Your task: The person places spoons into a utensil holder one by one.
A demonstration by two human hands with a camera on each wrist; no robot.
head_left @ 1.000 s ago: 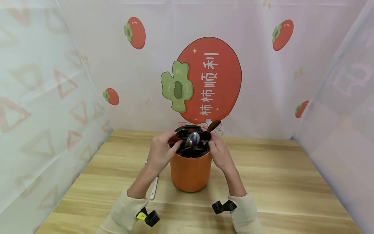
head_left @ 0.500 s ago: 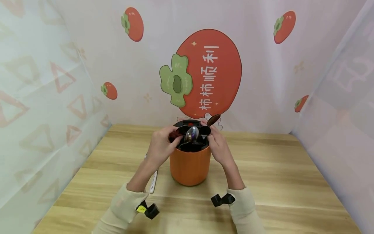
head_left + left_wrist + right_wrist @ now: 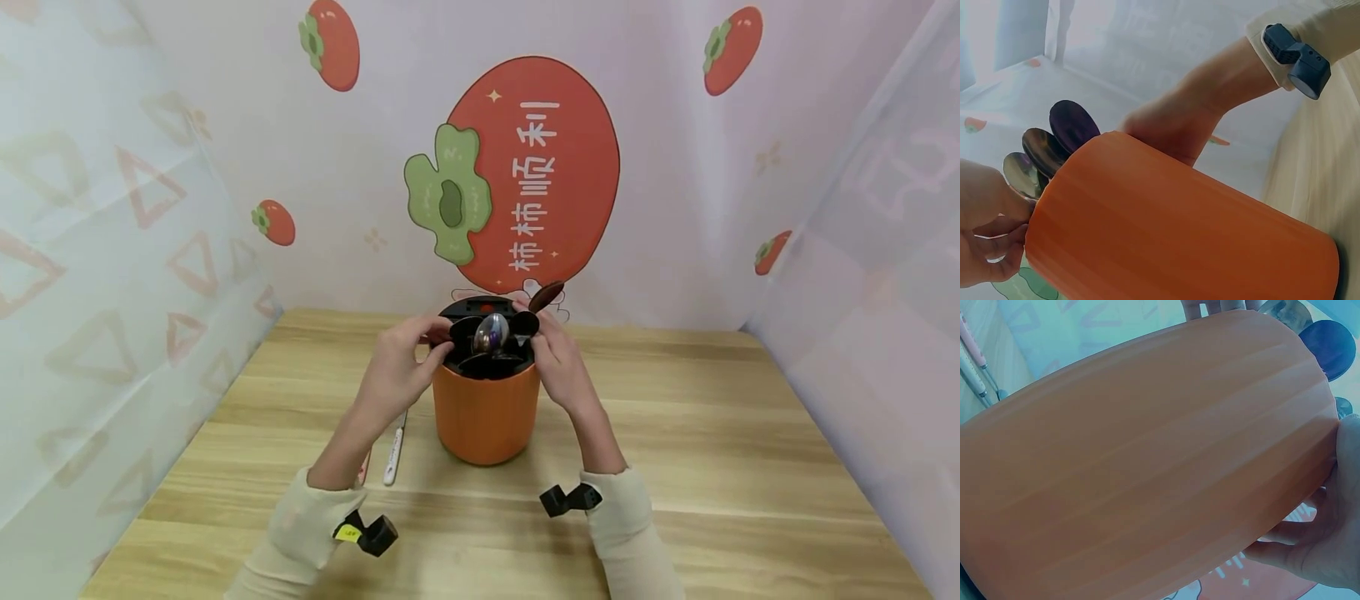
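Observation:
An orange utensil holder with a black slotted top stands upright on the table. Several spoons stick out of it bowl-up: a shiny silver spoon in the middle, a dark spoon to its left and a brown spoon at the back right. My left hand is at the left rim, thumb and fingers about a dark reddish spoon that they mostly hide. My right hand holds the holder's right rim. The right wrist view shows that hand curled at the rim's edge.
Left of the holder lies a white-handled utensil, and a reddish handle shows beside my left forearm. The right wrist view shows a pink handle with a metal neck. A printed cloth wall stands behind the table.
The dark reddish spoon has sunk lower at the holder's left rim, and my left hand has shifted slightly left. My right hand keeps its hold. The head view has tilted down a little.

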